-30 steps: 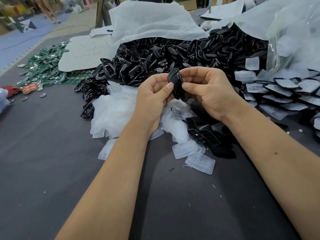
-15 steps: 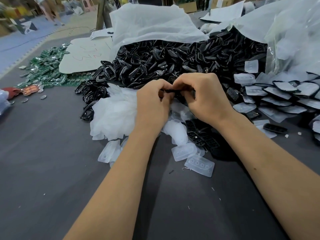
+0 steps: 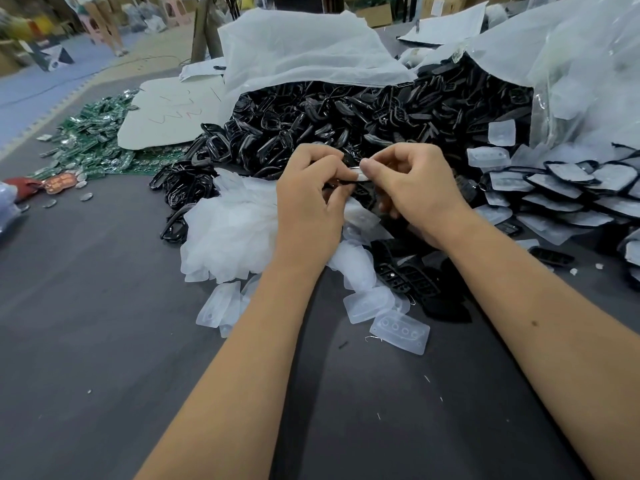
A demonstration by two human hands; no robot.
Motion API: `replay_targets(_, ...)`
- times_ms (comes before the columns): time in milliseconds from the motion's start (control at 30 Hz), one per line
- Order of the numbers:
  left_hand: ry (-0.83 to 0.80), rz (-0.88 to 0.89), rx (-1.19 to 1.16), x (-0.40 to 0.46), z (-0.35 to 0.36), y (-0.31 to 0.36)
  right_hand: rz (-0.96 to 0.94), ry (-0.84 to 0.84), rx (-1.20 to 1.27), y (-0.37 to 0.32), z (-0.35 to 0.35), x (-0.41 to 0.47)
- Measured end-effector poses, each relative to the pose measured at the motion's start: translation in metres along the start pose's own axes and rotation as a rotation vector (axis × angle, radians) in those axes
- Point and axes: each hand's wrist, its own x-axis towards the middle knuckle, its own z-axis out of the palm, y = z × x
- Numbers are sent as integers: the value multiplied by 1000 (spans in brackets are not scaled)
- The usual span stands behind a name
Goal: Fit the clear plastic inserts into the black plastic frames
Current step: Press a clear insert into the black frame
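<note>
**Both hands clamped on one frame**

Nearest, a clear insert [image 3: 400,331] with four rings lies flat on the grey table [image 3: 104,341]. Above the middle heap, left hand [image 3: 308,195] and right hand [image 3: 415,188] pinch a black frame [image 3: 349,180], mostly hidden by fingers; a pale clear edge peeks out. Far back, the black frame pile [image 3: 346,123] spills from a bag.

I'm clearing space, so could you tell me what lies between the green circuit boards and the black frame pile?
In the head view, a white sheet with red scribbles lies between them.

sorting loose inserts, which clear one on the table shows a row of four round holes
The clear insert nearest the camera, lying flat by itself; its neighbours show no such row.
</note>
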Motion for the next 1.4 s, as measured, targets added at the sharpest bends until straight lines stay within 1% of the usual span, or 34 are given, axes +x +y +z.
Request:
replay_targets(133,-38,-45,7,-1,-1,4,-44,55,-26,3,-1,1)
replay_targets(233,-80,-181,-95,-1,-2,7,-97,65,-64,3,-2,0)
replay_targets(300,-49,-276,-150,0,-1,5,-129,54,-94,2,-2,-1)
replay_targets(433,-40,-401,-224,3,0,-1,-202,39,-164,-1,-1,-3)
replay_targets(500,-39,-434,-263,3,0,-3,-236,39,-208,-2,0,-4)
replay_targets(600,-24,-446,-243,2,1,-4,-253,43,-288,-2,-1,-4)
replay_targets(767,-32,-428,-127,3,3,-4,-203,43,-358,-3,-6,-4)
replay_targets(933,-59,-414,-67,2,1,-2,-151,2,-356,-5,-9,-5)
replay_targets(1100,-57,-389,-1,2,2,6,-80,-118,-294,-8,-16,-5)
replay_targets(1233,-81,-345,81,5,4,16,-70,-115,-347,-15,-18,-5)
replay_targets(1333,-80,-273,138,12,4,33,-5,-114,-279,-26,-31,-3)
replay_targets(1400,-63,-250,108,21,7,45,39,-69,-176,-32,-48,-3)
